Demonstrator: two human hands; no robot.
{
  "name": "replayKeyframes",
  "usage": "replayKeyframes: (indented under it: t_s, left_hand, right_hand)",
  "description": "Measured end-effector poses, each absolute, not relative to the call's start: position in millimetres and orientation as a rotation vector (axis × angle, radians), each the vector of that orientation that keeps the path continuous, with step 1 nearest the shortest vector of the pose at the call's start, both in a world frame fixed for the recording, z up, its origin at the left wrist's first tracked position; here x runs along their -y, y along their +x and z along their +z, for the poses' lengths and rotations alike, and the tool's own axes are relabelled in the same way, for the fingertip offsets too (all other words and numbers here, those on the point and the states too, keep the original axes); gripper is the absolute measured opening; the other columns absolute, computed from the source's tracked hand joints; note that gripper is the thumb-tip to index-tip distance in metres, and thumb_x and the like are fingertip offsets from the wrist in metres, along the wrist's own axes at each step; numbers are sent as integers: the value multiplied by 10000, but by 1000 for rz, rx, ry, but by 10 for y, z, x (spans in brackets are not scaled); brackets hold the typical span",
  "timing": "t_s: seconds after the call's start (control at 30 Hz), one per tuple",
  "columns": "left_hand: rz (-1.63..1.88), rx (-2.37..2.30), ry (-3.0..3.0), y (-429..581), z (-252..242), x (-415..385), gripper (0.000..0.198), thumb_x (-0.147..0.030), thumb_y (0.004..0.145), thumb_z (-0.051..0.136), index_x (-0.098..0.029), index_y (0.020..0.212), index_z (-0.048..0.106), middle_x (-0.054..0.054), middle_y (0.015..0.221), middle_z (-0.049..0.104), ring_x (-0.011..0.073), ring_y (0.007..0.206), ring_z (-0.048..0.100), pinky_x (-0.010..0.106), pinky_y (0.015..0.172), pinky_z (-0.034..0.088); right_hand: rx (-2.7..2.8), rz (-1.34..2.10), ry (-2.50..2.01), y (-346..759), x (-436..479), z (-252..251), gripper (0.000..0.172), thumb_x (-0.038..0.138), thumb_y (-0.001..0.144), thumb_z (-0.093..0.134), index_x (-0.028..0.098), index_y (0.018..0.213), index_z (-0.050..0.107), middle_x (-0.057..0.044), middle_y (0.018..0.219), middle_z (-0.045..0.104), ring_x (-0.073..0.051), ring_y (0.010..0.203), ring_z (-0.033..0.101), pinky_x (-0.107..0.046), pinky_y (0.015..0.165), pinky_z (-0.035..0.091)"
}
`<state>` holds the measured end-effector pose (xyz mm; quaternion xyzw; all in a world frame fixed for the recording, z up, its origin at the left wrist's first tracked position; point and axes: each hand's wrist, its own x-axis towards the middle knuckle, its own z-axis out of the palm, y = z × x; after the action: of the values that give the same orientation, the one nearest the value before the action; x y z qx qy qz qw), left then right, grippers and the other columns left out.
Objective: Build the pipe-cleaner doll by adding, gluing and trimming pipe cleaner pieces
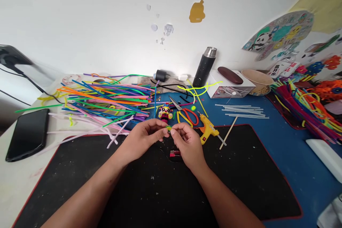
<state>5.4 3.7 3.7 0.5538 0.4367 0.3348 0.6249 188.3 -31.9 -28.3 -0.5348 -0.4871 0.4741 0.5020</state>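
Observation:
My left hand (145,133) and my right hand (187,144) meet above the black mat (240,178). Both pinch a small green and yellow piece (168,128) between their fingertips. A small red and dark object (175,154) lies on the mat just under my right hand. Behind my hands stands a little colourful figure (165,112). Red-handled scissors (187,114) and a yellow glue gun (207,128) lie close by on the right.
A big heap of coloured pipe cleaners (107,99) covers the left; another pile (307,110) lies at the right. A black phone (26,133) is at far left. Glue sticks (240,110), a wooden stick (228,133), a dark flask (204,67) and a clear box (232,87) stand behind.

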Motion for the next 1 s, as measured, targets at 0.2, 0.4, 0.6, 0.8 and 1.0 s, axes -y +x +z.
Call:
replayKeyframes:
  t_s: [0.2, 0.4, 0.6, 0.8, 1.0]
  left_hand:
    - [774, -997, 1280, 70, 10, -32, 346, -468, 838, 813, -177, 1001, 720, 36, 888, 751, 180, 792, 667, 298, 742, 511]
    - [783, -986, 1273, 92, -13, -17, 318, -478, 853, 803, -185, 933, 706, 12, 831, 709, 167, 755, 638, 289, 718, 496]
    - [808, -948, 1251, 105, -34, -9, 279, -451, 863, 802, -200, 912, 689, 3, 816, 727, 167, 752, 661, 291, 730, 514]
    - [810, -973, 1253, 114, -17, -9, 294, -456, 849, 805, -193, 913, 692, 15, 802, 742, 175, 752, 678, 299, 730, 528]
    - [809, -1030, 1294, 100, 36, -17, 310, -494, 870, 772, -199, 881, 679, 15, 765, 748, 176, 709, 669, 308, 718, 535]
  right_hand:
    - [1197, 1159, -1271, 1882, 312, -273, 156, 375, 924, 687, 222, 897, 674, 13, 724, 631, -151, 613, 544, -269, 535, 399]
    - [1212, 1177, -1258, 1855, 322, -279, 131, 358, 922, 678, 231, 893, 671, -13, 789, 719, -180, 682, 624, -296, 623, 468]
    - [1205, 1190, -1260, 1836, 330, -280, 130, 351, 914, 681, 226, 881, 667, -18, 781, 714, -185, 688, 626, -299, 623, 464]
    - [1178, 1236, -1246, 1848, 331, -293, 162, 376, 922, 693, 219, 887, 673, 10, 718, 655, -146, 593, 535, -269, 541, 412]
    - [1160, 1253, -1213, 1872, 318, -257, 220, 437, 941, 694, 218, 946, 711, 31, 664, 573, -138, 560, 505, -262, 505, 402]
